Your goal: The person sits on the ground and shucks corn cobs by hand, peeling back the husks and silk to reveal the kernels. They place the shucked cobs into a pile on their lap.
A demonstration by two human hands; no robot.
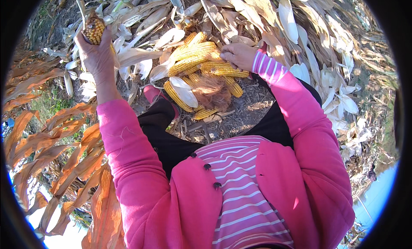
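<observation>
My left hand (96, 54) is raised at the upper left, wrapped around an ear of corn (94, 31). The ear's yellow kernels and brown tip show above my fingers; the rest is mostly hidden by my palm. Over the right side of a pile of husked corn ears (193, 57) is my right hand (238, 56), fingers curled. Whether anything is pinched in them I cannot tell. A tuft of brown corn silk (212, 93) rests on the front of the pile, beside a pale piece of husk (184, 92).
Dry corn husks (254, 11) lie heaped behind the pile and along the right. Brown corn leaves (74, 152) stand close by my left arm. My black-trousered legs (164, 130) spread to both sides of the pile, with a pink shoe (153, 94) at its left.
</observation>
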